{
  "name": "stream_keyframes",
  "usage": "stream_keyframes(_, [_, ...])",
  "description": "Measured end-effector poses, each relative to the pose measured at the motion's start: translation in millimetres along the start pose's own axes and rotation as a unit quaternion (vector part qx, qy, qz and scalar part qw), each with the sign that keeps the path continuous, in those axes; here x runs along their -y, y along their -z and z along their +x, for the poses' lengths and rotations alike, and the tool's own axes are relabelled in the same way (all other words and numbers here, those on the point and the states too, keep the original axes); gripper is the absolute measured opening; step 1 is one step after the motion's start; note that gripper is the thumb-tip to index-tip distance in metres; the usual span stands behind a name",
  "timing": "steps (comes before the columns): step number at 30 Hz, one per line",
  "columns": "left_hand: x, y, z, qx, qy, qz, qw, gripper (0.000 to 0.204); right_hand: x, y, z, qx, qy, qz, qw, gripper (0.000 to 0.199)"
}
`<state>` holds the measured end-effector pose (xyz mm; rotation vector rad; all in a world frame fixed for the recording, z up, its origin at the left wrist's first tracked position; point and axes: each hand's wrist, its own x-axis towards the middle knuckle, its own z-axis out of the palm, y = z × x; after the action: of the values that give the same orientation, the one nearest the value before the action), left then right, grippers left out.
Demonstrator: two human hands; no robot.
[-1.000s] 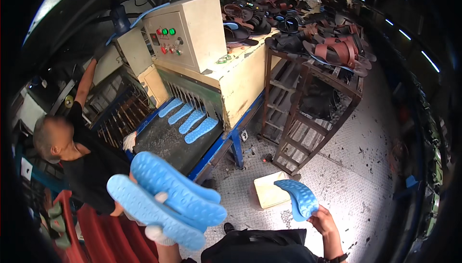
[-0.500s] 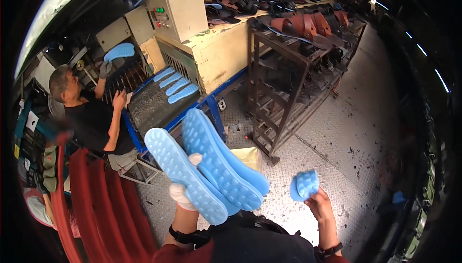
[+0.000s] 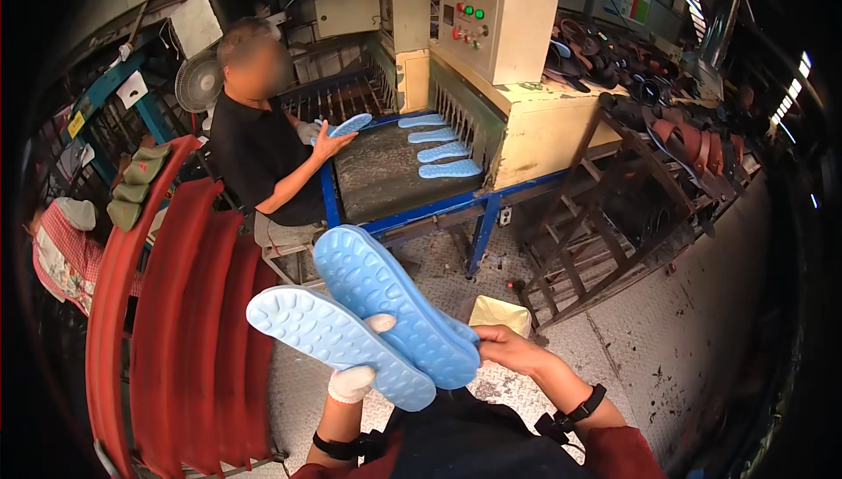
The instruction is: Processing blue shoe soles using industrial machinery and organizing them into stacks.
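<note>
Fingers (image 3: 379, 323) of the left hand (image 3: 355, 382), in a white glove, are clamped on two light-blue shoe soles (image 3: 368, 321) held fanned in front of the chest, one fingertip poking up between them. The right hand (image 3: 509, 349) is bare and its fingers are closed on the heel end of the upper sole, where a second ago it held a single smaller blue sole well out to the right. That lone sole is no longer in view apart from the pair; whether it has joined the stack I cannot tell, since only two soles show clearly. Both hands now meet on the same bundle, which reads as squaring or regrouping the soles rather than carrying them separately.

The view has also swung: the conveyor table (image 3: 395, 207) with its blue frame now lies straight ahead and nearer, with four more blue soles (image 3: 438, 144) lying in a row on its belt beside the cream control box (image 3: 495, 27). A seated person in black (image 3: 259, 163) holds another blue sole (image 3: 346, 125) at the belt's left edge. Red curved racks (image 3: 175, 321) stand to the left, and a dark metal rack (image 3: 614, 216) stands to the right.
</note>
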<state>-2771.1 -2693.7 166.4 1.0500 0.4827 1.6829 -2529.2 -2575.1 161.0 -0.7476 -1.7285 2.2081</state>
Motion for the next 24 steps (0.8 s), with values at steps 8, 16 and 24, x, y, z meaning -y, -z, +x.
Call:
stream_keyframes(8, [-67.2, 94.3, -11.8, -0.209, -0.085, -0.111, 0.968, 0.063, 45.5, 0.9, 181.5, 0.325, 0.042, -0.15, 0.933, 0.068])
stream_keyframes(16, [-113.3, 130.0, -4.9, -0.237, -0.191, -0.028, 0.952, 0.056, 33.1, 58.7, 415.3, -0.076, -0.032, -0.073, 0.994, 0.088])
stream_keyframes(24, [-142.3, 160.4, -2.1, -0.253, -0.254, -0.006, 0.933, 0.055, 33.7, 32.2, 527.4, -0.285, -0.035, 0.144, 0.947, 0.105])
